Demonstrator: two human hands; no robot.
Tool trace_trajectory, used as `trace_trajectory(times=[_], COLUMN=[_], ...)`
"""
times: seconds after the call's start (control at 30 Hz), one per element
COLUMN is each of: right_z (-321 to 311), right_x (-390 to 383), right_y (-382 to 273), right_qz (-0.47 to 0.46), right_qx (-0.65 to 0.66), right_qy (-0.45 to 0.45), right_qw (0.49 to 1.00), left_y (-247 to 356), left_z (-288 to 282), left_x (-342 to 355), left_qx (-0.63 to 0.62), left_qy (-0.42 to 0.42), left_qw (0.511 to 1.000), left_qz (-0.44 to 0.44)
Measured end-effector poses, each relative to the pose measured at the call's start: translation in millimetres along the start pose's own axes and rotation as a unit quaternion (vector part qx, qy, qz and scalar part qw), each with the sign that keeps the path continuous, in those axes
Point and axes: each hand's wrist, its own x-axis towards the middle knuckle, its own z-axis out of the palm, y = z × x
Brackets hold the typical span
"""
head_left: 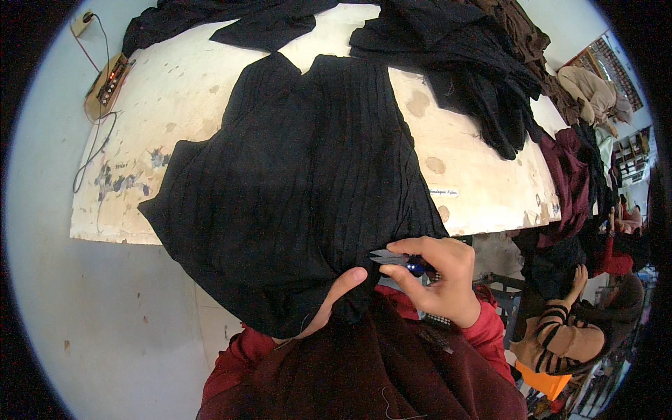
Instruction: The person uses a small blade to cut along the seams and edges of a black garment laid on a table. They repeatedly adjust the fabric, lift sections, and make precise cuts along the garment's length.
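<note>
A black pleated fabric piece (294, 161) is spread over the pale, stained tabletop (126, 210) and hangs over its front edge toward me. My left hand (322, 308) grips the lower part of this cloth, its thumb on top and its fingers hidden beneath. My right hand (448, 280) holds small thread snips (392, 259) with dark blades and blue on the handle, their tips at the cloth just above and right of my left thumb.
More black cloth (448, 56), brown cloth (504, 21) and maroon fabric (563, 175) cover the far and right sides. A wired control box (108, 87) is at the left wall (49, 245). Several other people work to the right, one in a striped sleeve (560, 336).
</note>
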Motion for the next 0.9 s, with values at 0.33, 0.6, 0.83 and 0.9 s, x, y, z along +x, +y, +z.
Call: trace_trajectory(times=[0.33, 0.6, 0.83, 0.9], right_z=[-4.0, -15.3, -17.1, -17.6], right_x=[12.8, 25.4, 22.4, 26.8], right_y=[-8.7, -13.4, -7.7, -3.8], right_qz=[-0.059, -0.093, -0.072, -0.037], right_qx=[-0.093, -0.128, -0.078, -0.004], right_qy=[-0.048, -0.097, -0.088, -0.048], right_qw=[0.993, 0.983, 0.99, 0.998], left_y=[18.1, 26.7, 26.0, 15.0], left_z=[2.6, 5.5, 2.8, 1.5], left_x=[2.0, -3.3, -2.5, 0.0], left_qx=[0.129, 0.145, 0.16, 0.138], left_qy=[0.039, 0.05, 0.044, 0.04], left_qw=[0.984, 0.985, 0.985, 0.986], left_qz=[0.112, 0.079, 0.051, 0.079])
